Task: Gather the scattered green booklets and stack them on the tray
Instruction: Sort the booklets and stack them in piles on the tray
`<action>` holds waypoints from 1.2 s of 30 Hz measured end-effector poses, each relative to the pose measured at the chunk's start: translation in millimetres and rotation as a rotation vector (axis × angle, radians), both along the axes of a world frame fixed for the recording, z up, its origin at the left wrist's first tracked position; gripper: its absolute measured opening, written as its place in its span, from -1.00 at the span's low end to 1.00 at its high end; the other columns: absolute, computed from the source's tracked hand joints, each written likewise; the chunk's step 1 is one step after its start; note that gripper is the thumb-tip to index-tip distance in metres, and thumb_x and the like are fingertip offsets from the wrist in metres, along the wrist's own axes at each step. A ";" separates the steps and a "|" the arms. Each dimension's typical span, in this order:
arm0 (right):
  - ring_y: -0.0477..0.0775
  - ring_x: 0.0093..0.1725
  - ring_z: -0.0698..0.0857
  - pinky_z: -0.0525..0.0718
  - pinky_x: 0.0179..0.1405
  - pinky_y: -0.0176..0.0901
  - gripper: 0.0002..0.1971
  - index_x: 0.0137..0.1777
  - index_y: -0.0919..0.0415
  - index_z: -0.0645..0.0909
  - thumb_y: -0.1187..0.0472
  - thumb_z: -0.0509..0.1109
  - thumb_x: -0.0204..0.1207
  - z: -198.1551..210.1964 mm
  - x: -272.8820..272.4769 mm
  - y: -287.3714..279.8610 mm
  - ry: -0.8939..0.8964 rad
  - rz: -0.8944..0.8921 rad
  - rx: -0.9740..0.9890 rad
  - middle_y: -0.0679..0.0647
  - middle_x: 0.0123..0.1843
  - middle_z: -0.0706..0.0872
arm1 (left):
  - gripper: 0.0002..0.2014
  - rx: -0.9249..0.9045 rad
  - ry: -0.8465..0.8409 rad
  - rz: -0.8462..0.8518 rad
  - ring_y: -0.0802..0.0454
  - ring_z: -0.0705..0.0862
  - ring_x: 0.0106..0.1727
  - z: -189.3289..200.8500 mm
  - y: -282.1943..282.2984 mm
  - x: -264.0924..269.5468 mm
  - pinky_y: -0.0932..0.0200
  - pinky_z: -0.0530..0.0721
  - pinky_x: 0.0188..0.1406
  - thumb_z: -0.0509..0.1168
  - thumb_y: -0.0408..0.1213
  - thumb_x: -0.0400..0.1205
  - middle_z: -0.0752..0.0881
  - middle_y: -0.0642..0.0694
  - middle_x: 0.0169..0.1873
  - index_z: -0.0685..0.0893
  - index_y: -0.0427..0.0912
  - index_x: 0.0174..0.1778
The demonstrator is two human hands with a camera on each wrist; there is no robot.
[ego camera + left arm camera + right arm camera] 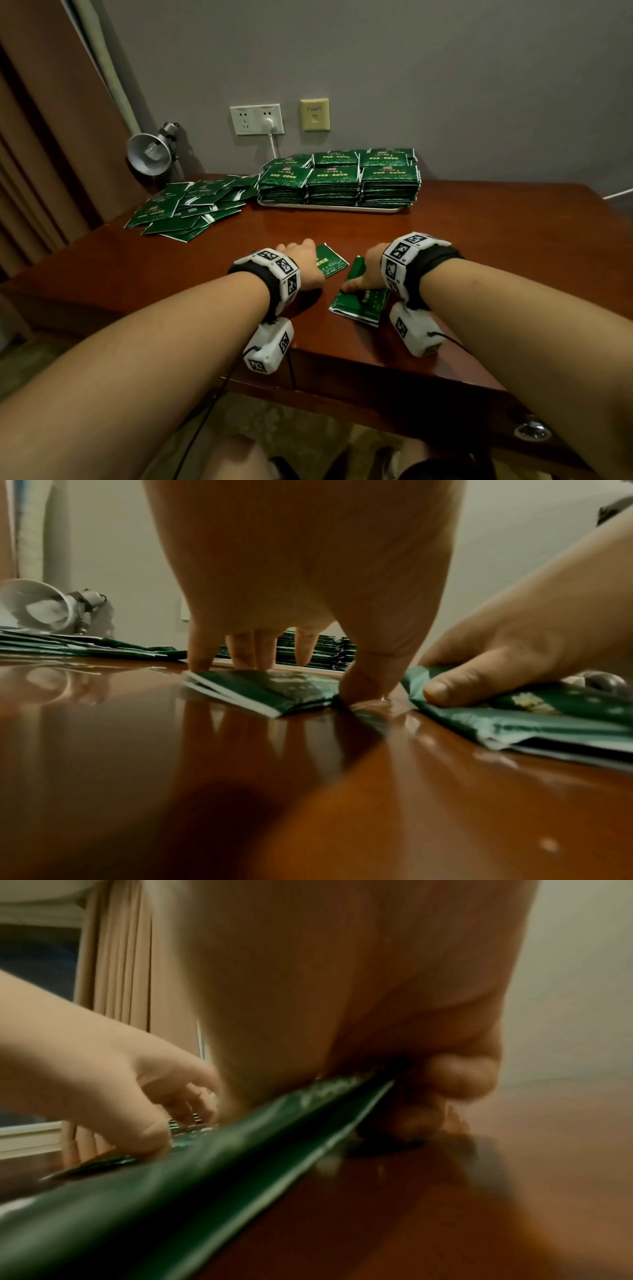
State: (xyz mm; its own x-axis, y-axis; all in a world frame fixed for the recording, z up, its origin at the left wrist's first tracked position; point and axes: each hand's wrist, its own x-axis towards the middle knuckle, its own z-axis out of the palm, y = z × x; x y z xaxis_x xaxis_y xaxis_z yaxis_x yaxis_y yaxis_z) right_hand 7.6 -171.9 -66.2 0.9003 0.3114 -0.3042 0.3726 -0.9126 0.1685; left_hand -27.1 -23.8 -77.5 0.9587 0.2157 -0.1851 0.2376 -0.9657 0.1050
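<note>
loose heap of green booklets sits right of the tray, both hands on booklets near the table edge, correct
No: the head view shows the loose heap left of the tray. The left hand and right hand are on booklets near the table edge.

The brown table (479,246) bears a tray (329,208), a booklet heap (185,209) and 2 nearer booklet piles (359,305).

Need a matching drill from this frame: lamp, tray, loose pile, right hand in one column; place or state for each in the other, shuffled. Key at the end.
1 lamp
2 tray
3 loose pile
4 right hand

A under the stacks
B grips a bundle near the front edge of the table
C farthest back-left, behind the pile
D lies scattered between lamp and tray

Pairs: 1-C, 2-A, 3-D, 4-B
</note>
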 end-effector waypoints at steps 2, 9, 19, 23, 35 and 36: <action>0.13 -0.13 0.65 0.61 -0.08 -0.06 -0.43 -0.07 0.20 0.61 -0.37 0.21 0.55 4.1 1.1 2.3 0.001 -0.004 0.024 0.07 -0.25 0.62 | -0.24 0.012 -0.007 -0.001 -0.21 0.45 0.22 -0.2 0.7 0.8 -0.17 0.54 0.28 0.45 -0.02 0.36 0.51 -0.17 0.18 0.34 -0.06 0.48; 0.31 0.45 0.50 0.48 0.34 0.07 -0.59 0.52 0.30 0.42 0.20 0.20 0.71 11.7 1.5 -11.3 -0.075 0.010 0.061 0.28 0.47 0.52 | -0.30 0.083 0.001 0.038 -0.23 0.41 0.27 -1.3 -4.6 -4.4 -0.11 0.49 0.32 0.46 0.01 0.39 0.39 -0.22 0.23 0.39 -0.10 0.41; 0.22 0.42 0.39 0.49 0.32 0.21 -0.21 0.49 0.09 0.38 -0.46 0.20 0.42 -4.5 2.0 -0.7 -0.208 0.086 0.088 0.11 0.41 0.49 | -0.38 0.108 0.006 -0.010 -0.22 0.46 0.22 -1.7 -3.9 -7.1 -0.10 0.49 0.17 0.44 0.00 0.38 0.45 -0.19 0.18 0.36 -0.08 0.28; 0.22 0.36 0.41 0.46 0.32 0.19 -0.16 0.44 0.12 0.42 -0.52 0.17 0.38 -12.7 2.8 5.1 -0.175 0.062 0.036 0.16 0.36 0.51 | -0.31 0.102 0.010 -0.031 -0.23 0.49 0.27 -1.5 -2.1 -8.7 -0.11 0.46 0.21 0.41 0.09 0.41 0.47 -0.22 0.23 0.34 -0.09 0.38; 0.14 0.06 0.64 0.69 0.05 0.09 0.02 0.32 0.10 0.23 -0.49 0.55 0.01 2.1 3.1 -1.7 -0.081 0.136 0.176 0.09 0.16 0.53 | -0.23 0.116 -0.124 0.043 -0.20 0.55 0.21 16.2 24.0 -7.3 -0.19 0.58 0.20 0.47 0.16 0.29 0.51 -0.16 0.17 0.35 -0.11 0.31; 0.15 0.06 0.64 0.69 0.05 0.10 -0.03 0.31 0.11 0.24 -0.43 0.56 0.06 3.0 5.5 -0.6 -0.110 0.147 0.191 0.11 0.17 0.53 | -0.24 0.117 -0.130 0.038 -0.20 0.55 0.20 21.0 26.1 -5.9 -0.20 0.58 0.19 0.46 0.17 0.28 0.51 -0.15 0.16 0.36 -0.10 0.31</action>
State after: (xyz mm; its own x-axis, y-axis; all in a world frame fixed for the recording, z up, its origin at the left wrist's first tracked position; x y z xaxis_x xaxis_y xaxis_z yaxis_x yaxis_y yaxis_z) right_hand 13.1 -172.6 -63.2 0.8656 0.4836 -0.1300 0.4924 -0.8692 0.0457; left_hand -33.0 2.3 -56.6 0.9637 0.2652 -0.0315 0.2660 -0.9637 0.0241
